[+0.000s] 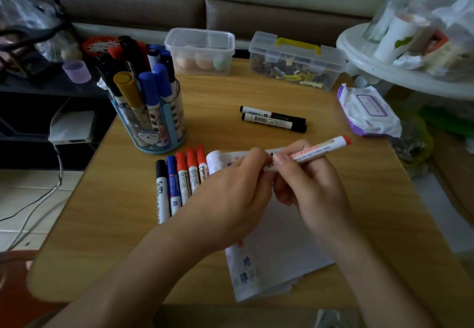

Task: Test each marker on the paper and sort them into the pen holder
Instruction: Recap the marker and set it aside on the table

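Both hands meet over the white paper (279, 245) at the table's middle. My right hand (305, 181) grips a red-ended whiteboard marker (320, 148) by its white barrel, its red tail pointing up and right. My left hand (236, 189) is curled around the marker's near end, which is hidden under the fingers. A row of markers (179, 181), one black, one blue and three red-capped, lies left of the paper. The blue pen holder (154, 119) stands at the back left, full of several markers. Two black markers (274, 118) lie side by side beyond the hands.
A clear box with round objects (200, 51) and a clear case with a yellow handle (295, 63) stand along the table's (230, 91) far edge. A wet-wipes pack (366, 109) lies at the right edge. A white stand with clutter (410, 58) rises at the right.
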